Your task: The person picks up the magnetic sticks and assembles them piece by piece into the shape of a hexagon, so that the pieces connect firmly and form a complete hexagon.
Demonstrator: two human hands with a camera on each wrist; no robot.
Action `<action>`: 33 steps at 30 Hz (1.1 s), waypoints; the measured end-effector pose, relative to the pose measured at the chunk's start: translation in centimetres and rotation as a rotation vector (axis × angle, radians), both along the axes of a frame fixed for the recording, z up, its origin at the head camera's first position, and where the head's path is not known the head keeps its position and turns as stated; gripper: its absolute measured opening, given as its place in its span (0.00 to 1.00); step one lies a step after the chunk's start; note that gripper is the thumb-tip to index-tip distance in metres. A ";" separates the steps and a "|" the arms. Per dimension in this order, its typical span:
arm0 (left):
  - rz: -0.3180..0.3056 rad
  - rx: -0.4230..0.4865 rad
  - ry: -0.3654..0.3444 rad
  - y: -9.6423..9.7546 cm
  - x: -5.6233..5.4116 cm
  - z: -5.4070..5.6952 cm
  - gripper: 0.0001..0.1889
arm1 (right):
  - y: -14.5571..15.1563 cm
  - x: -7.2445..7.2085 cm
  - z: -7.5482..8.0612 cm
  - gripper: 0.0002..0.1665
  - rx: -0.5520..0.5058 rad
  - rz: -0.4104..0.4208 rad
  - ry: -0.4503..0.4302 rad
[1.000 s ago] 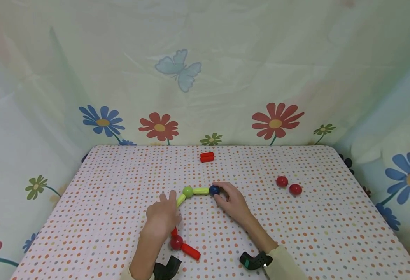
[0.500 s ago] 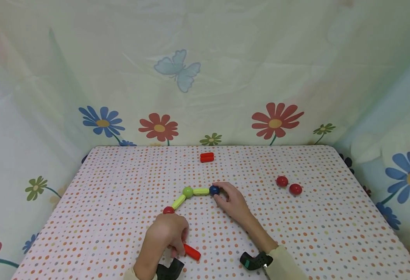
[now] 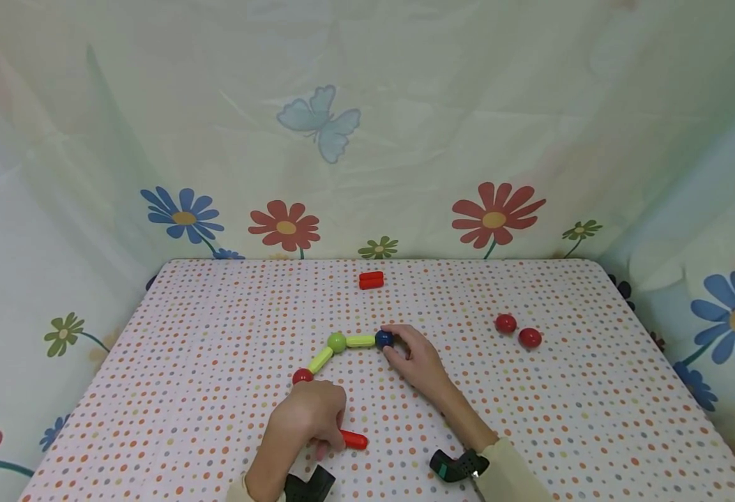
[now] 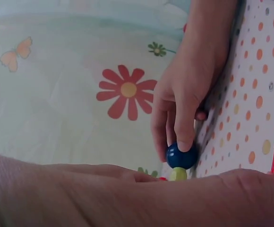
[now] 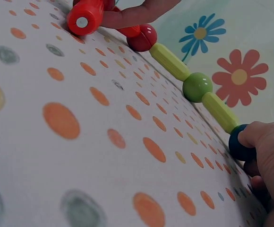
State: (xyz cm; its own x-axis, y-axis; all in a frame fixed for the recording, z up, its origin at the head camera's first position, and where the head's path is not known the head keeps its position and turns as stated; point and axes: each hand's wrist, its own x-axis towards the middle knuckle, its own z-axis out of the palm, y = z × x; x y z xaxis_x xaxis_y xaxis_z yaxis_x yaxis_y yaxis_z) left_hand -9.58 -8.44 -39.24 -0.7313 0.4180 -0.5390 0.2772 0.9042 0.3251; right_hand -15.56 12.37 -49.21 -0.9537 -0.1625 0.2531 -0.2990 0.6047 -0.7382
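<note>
A bent chain of magnetic rods and balls lies on the table. My right hand (image 3: 420, 366) pinches the dark blue ball (image 3: 383, 339) at its far end. From there run a yellow-green rod (image 3: 360, 341), a green ball (image 3: 337, 342), another yellow-green rod (image 3: 320, 360) and a red ball (image 3: 302, 376). My left hand (image 3: 311, 413) covers the near end, its fingers gripping a second red ball (image 5: 109, 4). A red rod (image 3: 355, 440) sticks out right from these fingers, its silver end facing the right wrist camera. Another red rod (image 5: 130, 31) shows between the two red balls.
Two loose red rods (image 3: 371, 280) lie side by side near the back edge. Two more red balls (image 3: 518, 331) sit to the right of my right hand. The dotted tablecloth (image 3: 204, 335) ends at a flowered backdrop (image 3: 405, 139).
My left hand has come down from the chain's bend to its near end, then shifted slightly right. The end red rod has swung to point more directly right. My right hand stays put.
</note>
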 end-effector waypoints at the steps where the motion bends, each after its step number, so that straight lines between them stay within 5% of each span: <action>1: -0.006 0.012 0.007 0.0 0.0 0.0 0.14 | 0.0 0.0 0.0 0.22 -0.001 0.001 0.000; 8: -0.047 0.074 0.042 0.3 -0.3 -0.6 0.15 | 0.0 0.0 0.0 0.21 -0.013 0.008 0.003; 33: -0.057 0.051 0.022 0.8 -0.6 -0.8 0.16 | -0.1 0.0 0.2 0.22 -0.022 -0.012 -0.015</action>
